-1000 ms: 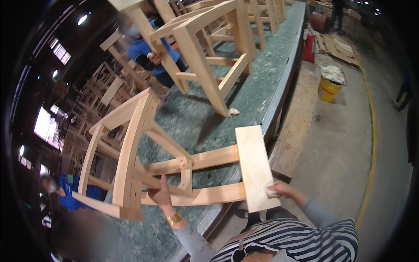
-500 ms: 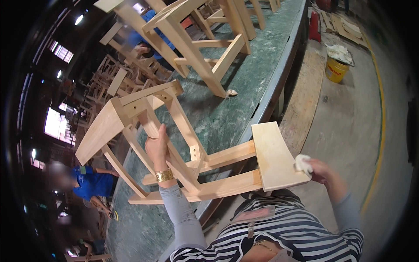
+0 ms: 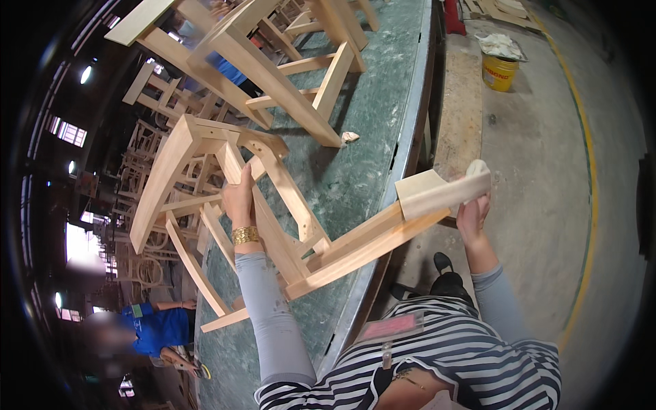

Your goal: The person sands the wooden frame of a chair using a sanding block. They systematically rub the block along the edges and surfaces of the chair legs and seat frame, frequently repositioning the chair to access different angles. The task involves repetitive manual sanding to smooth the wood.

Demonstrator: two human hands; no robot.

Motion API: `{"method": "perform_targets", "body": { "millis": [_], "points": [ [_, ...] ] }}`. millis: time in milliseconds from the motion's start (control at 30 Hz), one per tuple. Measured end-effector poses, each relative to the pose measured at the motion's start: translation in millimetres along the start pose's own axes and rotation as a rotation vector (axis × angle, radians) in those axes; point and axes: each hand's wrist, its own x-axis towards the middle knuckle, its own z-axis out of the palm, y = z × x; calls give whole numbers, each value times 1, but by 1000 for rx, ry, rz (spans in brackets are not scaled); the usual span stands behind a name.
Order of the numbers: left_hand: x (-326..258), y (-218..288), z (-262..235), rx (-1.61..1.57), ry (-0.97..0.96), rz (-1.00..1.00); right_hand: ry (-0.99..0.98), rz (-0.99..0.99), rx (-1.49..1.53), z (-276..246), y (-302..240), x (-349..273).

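An unfinished pale wooden chair [image 3: 369,242] lies tilted on the green-topped workbench [image 3: 369,137], its back end reaching past the bench edge toward me. My left hand [image 3: 239,201], with a gold bracelet at the wrist, is closed round one of the chair's wooden bars. On the right, my right hand [image 3: 473,215] curls round the end of the broad backrest board [image 3: 444,195]. A white cloth [image 3: 478,168] shows over that end of the board, above my fingers. Some of those fingers are hidden behind the wood.
Another wooden chair frame [image 3: 273,78] stands farther up the bench beside a small crumpled scrap [image 3: 350,137]. A yellow bucket [image 3: 499,72] topped with white cloth is on the floor at right. A person in blue [image 3: 164,324] is across the bench, left. Several chair frames fill the background.
The chair has turned, so its backrest board now stands more edge-on and higher. My right hand with the cloth has moved up and round the board's end. The left hand keeps its grip.
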Motion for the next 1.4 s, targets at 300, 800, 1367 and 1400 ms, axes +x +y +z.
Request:
{"method": "perform_targets", "body": {
  "millis": [300, 800, 1367, 1400],
  "points": [
    [53, -20, 17, 9, -48, -26, 76, 208, 245, 97, -46, 19],
    [-46, -163, -121, -103, -401, 442, 164, 208, 179, 27, 4, 36],
    [-208, -358, -62, -1343, 667, -724, -31, -50, -51, 33, 87, 44],
    [-207, -364, -45, -1543, 498, -853, -3, -10, -69, 30, 89, 43]
  ]
}}
